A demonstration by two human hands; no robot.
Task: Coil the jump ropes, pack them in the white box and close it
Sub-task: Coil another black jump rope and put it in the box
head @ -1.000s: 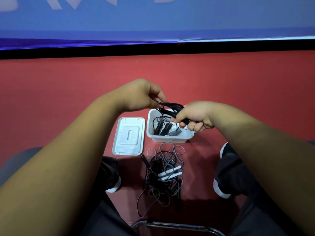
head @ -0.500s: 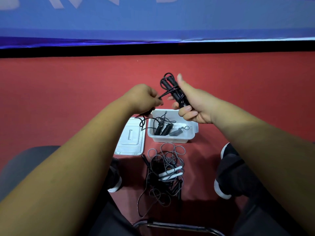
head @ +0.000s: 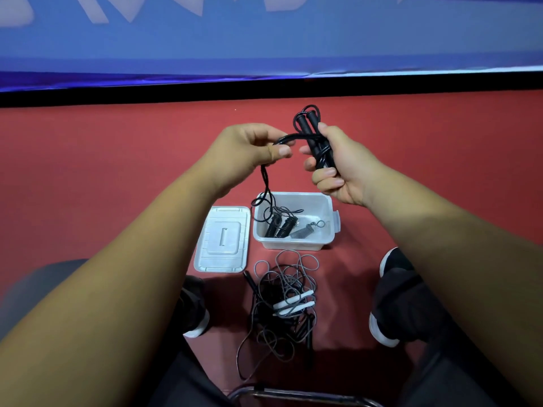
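Note:
My right hand (head: 338, 168) grips the two black handles of a black jump rope (head: 308, 124), held upright above the white box (head: 329, 207). The rope arcs left to my left hand (head: 249, 151), which pinches it between thumb and fingers. From there the cord hangs down in a loop to the box's left rim. Inside the box lie black coiled pieces and a grey spring-like piece (head: 302, 230). The white lid (head: 223, 239) lies flat on the floor left of the box. A tangled pile of grey and black ropes with white handles (head: 291, 304) lies in front of the box.
The floor is red, with a black strip and a blue banner (head: 264, 48) along the back. My two dark shoes (head: 393, 295) stand on either side of the rope pile. A metal chair tube (head: 293, 395) crosses the bottom edge.
Both hands have risen from just above the box. The right hand turned the handles upright; the left hand drew the cord out to the left, and a loop now hangs down to the box.

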